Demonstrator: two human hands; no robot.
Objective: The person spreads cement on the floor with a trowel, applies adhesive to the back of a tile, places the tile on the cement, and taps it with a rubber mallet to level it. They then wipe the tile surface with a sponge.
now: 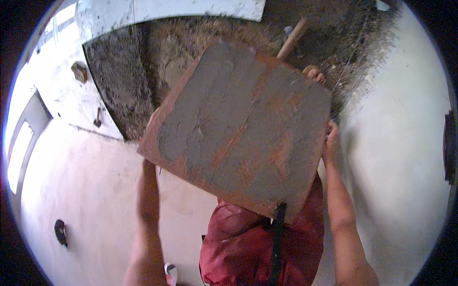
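Pale floor fills the lower left of the frame, with loose brown soil across the top and a wooden handle at upper right. Grey paste already coats most of the square slab, though reddish streaks and margins are bare. Held up, not set down, the slab lies at centre between both arms: the right hand curls against its right edge; the left hand is hidden beneath its left corner, grip impossible to tell.
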